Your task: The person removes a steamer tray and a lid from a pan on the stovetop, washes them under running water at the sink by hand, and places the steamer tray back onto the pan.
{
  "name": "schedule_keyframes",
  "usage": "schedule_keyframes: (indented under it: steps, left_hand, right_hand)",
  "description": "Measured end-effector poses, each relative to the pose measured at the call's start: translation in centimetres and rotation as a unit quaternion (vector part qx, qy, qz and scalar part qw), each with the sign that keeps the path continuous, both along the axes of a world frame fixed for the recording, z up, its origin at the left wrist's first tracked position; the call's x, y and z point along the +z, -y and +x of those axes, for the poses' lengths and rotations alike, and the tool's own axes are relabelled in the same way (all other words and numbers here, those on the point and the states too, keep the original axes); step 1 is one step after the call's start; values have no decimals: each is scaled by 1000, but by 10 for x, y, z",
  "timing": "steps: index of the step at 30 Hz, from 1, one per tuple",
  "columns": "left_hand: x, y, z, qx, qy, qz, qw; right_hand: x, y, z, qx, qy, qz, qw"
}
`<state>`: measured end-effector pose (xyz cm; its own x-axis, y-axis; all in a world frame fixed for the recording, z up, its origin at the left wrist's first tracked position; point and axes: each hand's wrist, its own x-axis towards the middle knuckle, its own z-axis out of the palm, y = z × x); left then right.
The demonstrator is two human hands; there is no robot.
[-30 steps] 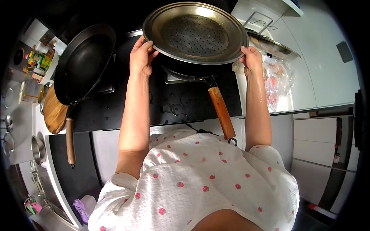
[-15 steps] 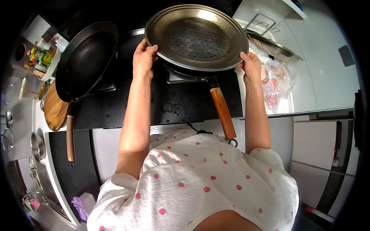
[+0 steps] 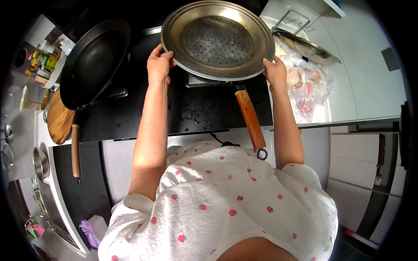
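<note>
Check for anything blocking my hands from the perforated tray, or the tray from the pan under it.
Nothing visible blocks either: the left hand and right hand grip the perforated tray by the rim, and no object shows between it and the orange-handled pan, though the tray hides most of that pan.

The left hand (image 3: 159, 68) and right hand (image 3: 275, 71) grip opposite sides of a round perforated metal tray (image 3: 217, 41) at the far side of the black stove (image 3: 191, 115). An orange-brown handle (image 3: 250, 119) points nearer from beneath it (whatever it belongs to is mostly hidden). A black wok (image 3: 93, 65) sits left, beside a wooden board (image 3: 60, 116); right, a clear plastic bag (image 3: 307, 93) lies near a metal lid (image 3: 307, 48).
</note>
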<state>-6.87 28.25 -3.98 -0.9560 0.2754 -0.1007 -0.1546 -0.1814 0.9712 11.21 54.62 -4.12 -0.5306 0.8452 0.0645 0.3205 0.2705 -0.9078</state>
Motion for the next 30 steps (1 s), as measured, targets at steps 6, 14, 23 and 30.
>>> schedule_keyframes:
  steps: [6, 14, 23, 30]
  left_hand:
    - [0, 0, 3, 7, 5, 27, 1000]
    - [9, 3, 12, -4, 32, 18, 999]
    - [19, 2, 12, -8, 46, 28, 998]
    - [26, 1, 15, -19, 44, 76, 996]
  right_hand:
    - [2, 7, 3, 15, -21, -33, 999]
    - [16, 25, 10, 11, -66, -95, 993]
    - [30, 21, 12, 51, -123, -182, 974]
    - [43, 24, 13, 42, -111, -189, 975]
